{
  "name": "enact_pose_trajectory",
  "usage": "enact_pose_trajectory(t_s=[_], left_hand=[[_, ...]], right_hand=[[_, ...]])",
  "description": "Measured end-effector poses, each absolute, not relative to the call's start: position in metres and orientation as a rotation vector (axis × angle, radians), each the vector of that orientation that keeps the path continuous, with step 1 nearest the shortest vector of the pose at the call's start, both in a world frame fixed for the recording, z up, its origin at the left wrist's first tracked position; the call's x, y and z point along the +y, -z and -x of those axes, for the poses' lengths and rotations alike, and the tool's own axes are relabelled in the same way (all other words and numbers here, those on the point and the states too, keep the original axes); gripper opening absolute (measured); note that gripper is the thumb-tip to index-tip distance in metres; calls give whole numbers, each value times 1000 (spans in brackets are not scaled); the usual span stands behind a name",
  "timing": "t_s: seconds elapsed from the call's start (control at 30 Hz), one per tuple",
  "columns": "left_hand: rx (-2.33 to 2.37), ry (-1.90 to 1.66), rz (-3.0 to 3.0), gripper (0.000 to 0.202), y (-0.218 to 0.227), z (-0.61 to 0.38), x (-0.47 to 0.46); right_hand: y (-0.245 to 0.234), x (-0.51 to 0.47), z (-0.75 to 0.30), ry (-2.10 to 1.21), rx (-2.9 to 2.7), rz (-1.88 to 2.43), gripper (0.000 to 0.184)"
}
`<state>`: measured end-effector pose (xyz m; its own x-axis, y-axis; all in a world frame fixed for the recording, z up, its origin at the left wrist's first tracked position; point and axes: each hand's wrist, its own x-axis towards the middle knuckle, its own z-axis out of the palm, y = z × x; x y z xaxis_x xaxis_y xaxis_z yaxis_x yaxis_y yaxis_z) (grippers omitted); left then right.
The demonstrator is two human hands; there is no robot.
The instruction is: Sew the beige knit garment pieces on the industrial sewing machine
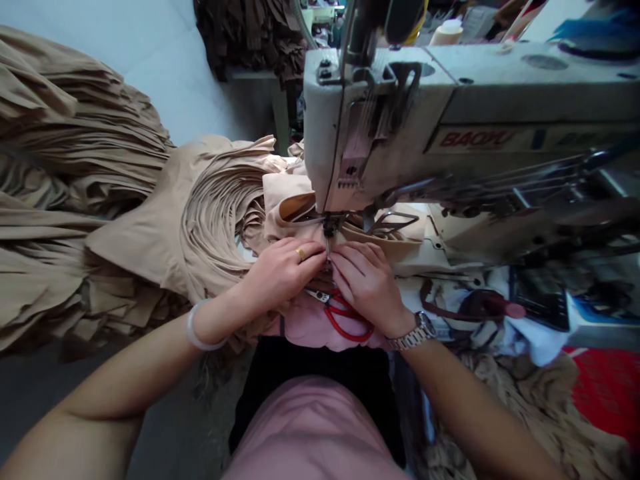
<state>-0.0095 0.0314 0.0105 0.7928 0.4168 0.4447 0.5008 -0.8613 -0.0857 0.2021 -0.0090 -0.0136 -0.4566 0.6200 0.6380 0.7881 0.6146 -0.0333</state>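
while left hand (287,265) and right hand (367,277) nearly meet (palms down), fabric (287,229) alongside, grip unclear

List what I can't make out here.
All in the head view:
Cloth under the left hand and right hand: hidden by both.
Scissors, tips: hidden beneath left hand or cloth.
Machine, far end: cut off by the right edge.
Label beside the red lettering: blurred.
Watch, time: too small.

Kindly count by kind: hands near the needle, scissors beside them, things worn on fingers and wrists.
Left hand and right hand: 2
Red-handled metal scissors: 1
Golden ring: 1
Round white bracelet: 1
Silver metal wristwatch: 1
Total: 6
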Motion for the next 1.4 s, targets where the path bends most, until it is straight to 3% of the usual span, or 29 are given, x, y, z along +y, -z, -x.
enact_pose_trajectory(t_s=[0.67,1.0,1.13,1.23,1.4], left_hand=[[-878,715,2792,28,-8,-1,44],[-1052,708,2840,25,-11,-1,41],[-1432,810,2807,38,-22,17,58],[-1551,602,2879,47,-21,29,83],[-1485,553,2966,41,-11,28,125]], right_hand=[[12,6,-206,199,-2249,1257,33],[7,-7,-207,467,-2391,1131,35],[14,-46,-223,263,-2364,1109,27],[33,-70,-232,19,-2464,1222,27],[54,-74,-242,-157,-2485,1244,37]])
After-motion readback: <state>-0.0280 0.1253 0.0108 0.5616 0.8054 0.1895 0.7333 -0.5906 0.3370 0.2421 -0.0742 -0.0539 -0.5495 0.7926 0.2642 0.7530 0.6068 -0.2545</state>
